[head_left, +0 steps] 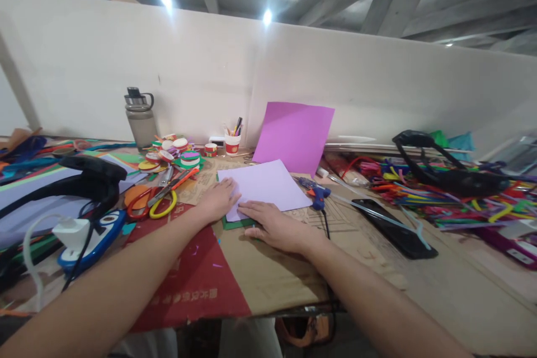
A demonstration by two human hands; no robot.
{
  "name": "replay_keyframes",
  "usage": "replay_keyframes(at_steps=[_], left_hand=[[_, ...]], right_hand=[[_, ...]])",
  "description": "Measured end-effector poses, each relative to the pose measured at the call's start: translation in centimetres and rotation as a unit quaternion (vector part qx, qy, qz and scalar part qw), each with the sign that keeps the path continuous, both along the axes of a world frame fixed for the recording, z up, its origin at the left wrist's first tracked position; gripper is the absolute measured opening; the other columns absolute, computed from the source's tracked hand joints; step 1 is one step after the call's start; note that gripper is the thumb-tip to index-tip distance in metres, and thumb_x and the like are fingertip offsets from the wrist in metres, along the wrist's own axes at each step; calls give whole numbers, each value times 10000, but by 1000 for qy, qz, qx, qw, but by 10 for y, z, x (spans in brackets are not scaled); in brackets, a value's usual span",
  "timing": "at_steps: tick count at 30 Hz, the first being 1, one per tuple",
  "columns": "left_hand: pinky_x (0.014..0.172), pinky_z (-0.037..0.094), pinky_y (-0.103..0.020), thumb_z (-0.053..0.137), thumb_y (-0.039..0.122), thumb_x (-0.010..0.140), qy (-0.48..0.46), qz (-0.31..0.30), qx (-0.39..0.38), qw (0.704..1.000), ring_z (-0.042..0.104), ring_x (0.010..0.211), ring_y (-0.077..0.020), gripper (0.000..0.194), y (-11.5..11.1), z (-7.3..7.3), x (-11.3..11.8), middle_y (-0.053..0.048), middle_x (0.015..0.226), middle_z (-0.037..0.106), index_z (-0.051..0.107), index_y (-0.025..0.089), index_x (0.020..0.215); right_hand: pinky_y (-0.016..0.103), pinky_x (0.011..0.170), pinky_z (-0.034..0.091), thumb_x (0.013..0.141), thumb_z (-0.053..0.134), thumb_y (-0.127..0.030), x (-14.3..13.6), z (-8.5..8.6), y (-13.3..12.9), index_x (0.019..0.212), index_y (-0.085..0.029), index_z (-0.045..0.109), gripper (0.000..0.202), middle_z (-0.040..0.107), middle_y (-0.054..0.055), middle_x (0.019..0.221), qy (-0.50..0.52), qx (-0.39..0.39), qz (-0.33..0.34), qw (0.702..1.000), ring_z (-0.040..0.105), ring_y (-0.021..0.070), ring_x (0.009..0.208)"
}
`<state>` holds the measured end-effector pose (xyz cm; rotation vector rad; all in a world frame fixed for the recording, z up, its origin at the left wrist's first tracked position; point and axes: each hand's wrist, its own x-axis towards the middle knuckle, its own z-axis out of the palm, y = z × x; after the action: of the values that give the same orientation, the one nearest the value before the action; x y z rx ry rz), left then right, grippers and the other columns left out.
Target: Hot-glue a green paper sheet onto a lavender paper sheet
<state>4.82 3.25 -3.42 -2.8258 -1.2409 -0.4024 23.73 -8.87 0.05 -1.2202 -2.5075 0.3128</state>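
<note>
A pale lilac sheet of paper (pixel 266 184) lies flat on the table in front of me, with a green sheet (pixel 237 225) peeking out under its near edge. My left hand (pixel 218 199) rests on the sheet's left side, fingers laid out over it. Across the near edge lies my right hand (pixel 271 225), its fingers extended on the paper and its thumb apart, over the green edge. Neither hand grips anything. Just right of the paper is a blue glue gun (pixel 320 197). Behind it a bright purple sheet (pixel 293 137) leans against the white wall.
Orange- and yellow-handled scissors (pixel 163 204) lie left of my left hand. Beyond them are several ribbon rolls (pixel 180 148) and a water bottle (pixel 141 120). A blue power strip (pixel 94 243) sits nearer left. On the right are a black phone (pixel 394 229) and colourful pipe cleaners (pixel 419 201).
</note>
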Motion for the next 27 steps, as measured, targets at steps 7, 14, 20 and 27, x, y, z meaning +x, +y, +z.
replay_keyframes(at_steps=[7,14,20,27], left_hand=[[1102,321,-454,455,387,929,-13,16,-5,1000,404,1349,-302,511,-7,3,0,-209,1420,469,507,73,1328],[1090,340,-462,451,382,932,-32,11,-3,999,427,1330,-307,468,-8,3,0,-208,1391,500,547,85,1281],[1100,328,-451,462,382,927,-40,10,-10,999,416,1337,-300,463,-10,4,-1,-203,1388,504,555,93,1276],[1119,306,-445,415,375,946,-10,18,-27,999,388,1359,-291,512,-8,4,-1,-195,1428,465,499,53,1335]], right_hand=[[442,1080,356,897,592,-351,-1,1,1,1365,-180,497,507,502,122,1410,6,-3,-16,1000,447,272,1302],[428,1081,363,914,565,-371,2,-6,2,1385,-209,479,505,511,98,1407,13,5,-16,1000,450,252,1302],[420,1086,369,911,569,-366,0,-6,2,1380,-204,485,503,516,96,1403,6,9,-25,1000,452,239,1303],[471,1112,333,904,575,-337,4,-7,4,1398,-160,463,536,437,129,1463,-23,14,-80,996,390,272,1352]])
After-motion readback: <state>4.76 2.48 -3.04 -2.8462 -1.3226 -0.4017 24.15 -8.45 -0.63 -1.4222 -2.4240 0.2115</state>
